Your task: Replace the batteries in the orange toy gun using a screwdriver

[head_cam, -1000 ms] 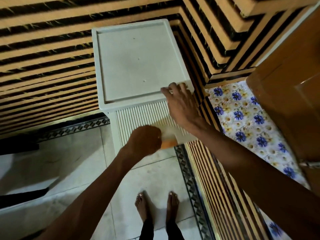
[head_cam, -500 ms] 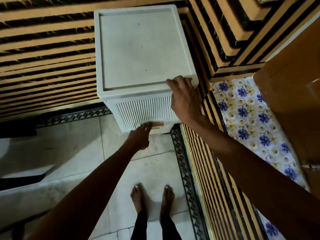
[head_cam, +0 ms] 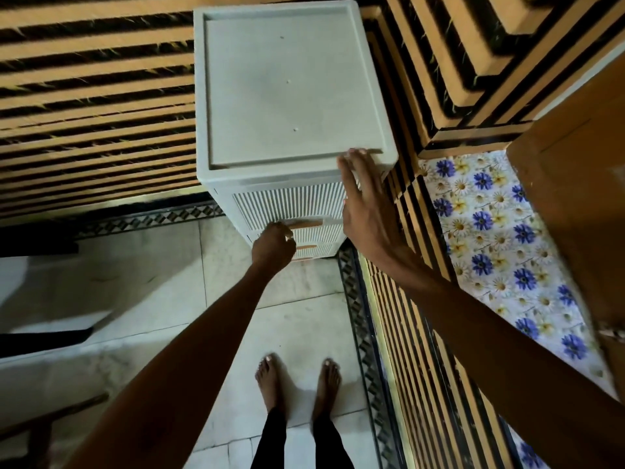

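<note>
Two bare feet (head_cam: 270, 380) are seen nearest, planted side by side on pale floor tiles (head_cam: 162, 282), with black trouser legs (head_cam: 270, 445) above them. A dark patterned border strip (head_cam: 358, 319) runs along the tiles on the right.

Both arms are stretched forward to a white drawer cabinet (head_cam: 287, 96) that stands against a wall of orange and black stripes (head_cam: 94, 96). The left hand (head_cam: 272, 245) is held against the ribbed front of the top drawer (head_cam: 287, 206), its fingers curled at the left end of an orange-brown drawer handle (head_cam: 309, 224). The fingertips are hidden by the back of the hand, so it cannot be told whether the handle is actually gripped. Two more handles (head_cam: 306, 247) of the same colour are seen just below.

The right hand (head_cam: 367, 211) is spread flat with straight fingers and grasps nothing. Its fingertips are laid on the front right corner of the cabinet's rimmed top.

To the right, a cloth printed with blue and yellow flowers (head_cam: 490, 231) is spread beside a large brown surface (head_cam: 575, 198).

Where the orange toy gun lies cannot be told from this view.
</note>
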